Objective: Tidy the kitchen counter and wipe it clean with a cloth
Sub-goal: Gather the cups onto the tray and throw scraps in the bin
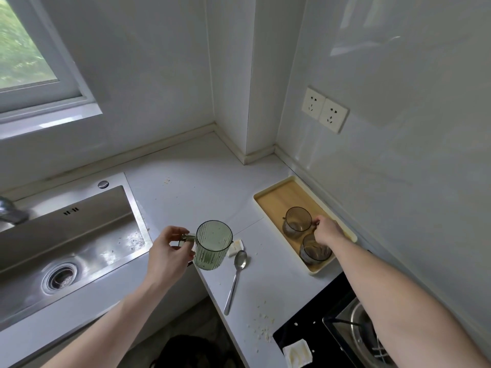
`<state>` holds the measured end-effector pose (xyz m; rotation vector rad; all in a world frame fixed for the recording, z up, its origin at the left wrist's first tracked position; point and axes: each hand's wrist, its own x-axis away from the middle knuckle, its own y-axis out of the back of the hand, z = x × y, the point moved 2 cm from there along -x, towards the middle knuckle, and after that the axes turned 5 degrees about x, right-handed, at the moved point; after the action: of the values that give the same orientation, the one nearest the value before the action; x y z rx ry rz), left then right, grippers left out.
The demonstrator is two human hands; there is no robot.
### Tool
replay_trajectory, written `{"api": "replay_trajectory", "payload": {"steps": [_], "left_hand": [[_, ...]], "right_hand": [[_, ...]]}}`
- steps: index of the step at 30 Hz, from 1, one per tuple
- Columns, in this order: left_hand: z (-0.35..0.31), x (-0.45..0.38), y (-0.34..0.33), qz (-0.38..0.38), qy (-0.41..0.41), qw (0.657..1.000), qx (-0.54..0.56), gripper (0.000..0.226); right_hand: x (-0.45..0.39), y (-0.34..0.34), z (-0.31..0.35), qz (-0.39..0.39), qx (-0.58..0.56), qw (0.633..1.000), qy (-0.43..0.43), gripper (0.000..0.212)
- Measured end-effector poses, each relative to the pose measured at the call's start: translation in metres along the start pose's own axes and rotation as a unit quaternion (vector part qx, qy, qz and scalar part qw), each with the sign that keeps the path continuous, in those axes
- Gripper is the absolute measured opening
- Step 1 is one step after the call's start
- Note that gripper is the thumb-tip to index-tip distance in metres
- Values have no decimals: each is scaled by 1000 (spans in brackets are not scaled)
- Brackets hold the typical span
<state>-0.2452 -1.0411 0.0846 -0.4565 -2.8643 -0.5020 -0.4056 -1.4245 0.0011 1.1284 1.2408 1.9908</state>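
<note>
we see crumbs [261, 318] strewn on the white counter [191, 187] around a steel spoon [236, 274]. left hand [166, 253] fingers pinch the ribbed green mug [212, 244] handle above the counter edge; right hand [328, 231] grips a smoky glass cup [296, 221] on the wood-lined tray [276, 197].

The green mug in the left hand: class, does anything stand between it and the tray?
Nothing upright blocks it. Between the green mug and the tray lie only a spoon and a small wrapper, flat on the counter.
</note>
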Motion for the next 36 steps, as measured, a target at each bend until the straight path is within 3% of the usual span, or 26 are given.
{"api": "replay_trajectory", "payload": {"steps": [7, 15, 20, 26, 36], "left_hand": [[-1, -4, -7, 42, 22, 998, -41, 7], [-11, -20, -37, 110, 69, 991, 20, 23], [-16, -44, -59, 164, 70, 984, 24, 40], [-21, -87, -95, 238, 120, 963, 47, 26], [-39, -142, -179, 367, 132, 920, -34, 23]], "right_hand": [[13, -3, 1, -2, -96, 995, -3, 59], [93, -19, 12, -168, -237, 954, 80, 45], [147, -53, 28, -141, -263, 949, 100, 44], [191, -80, 46, -90, -283, 954, 34, 40], [230, -85, 72, -106, -267, 955, -70, 38]]}}
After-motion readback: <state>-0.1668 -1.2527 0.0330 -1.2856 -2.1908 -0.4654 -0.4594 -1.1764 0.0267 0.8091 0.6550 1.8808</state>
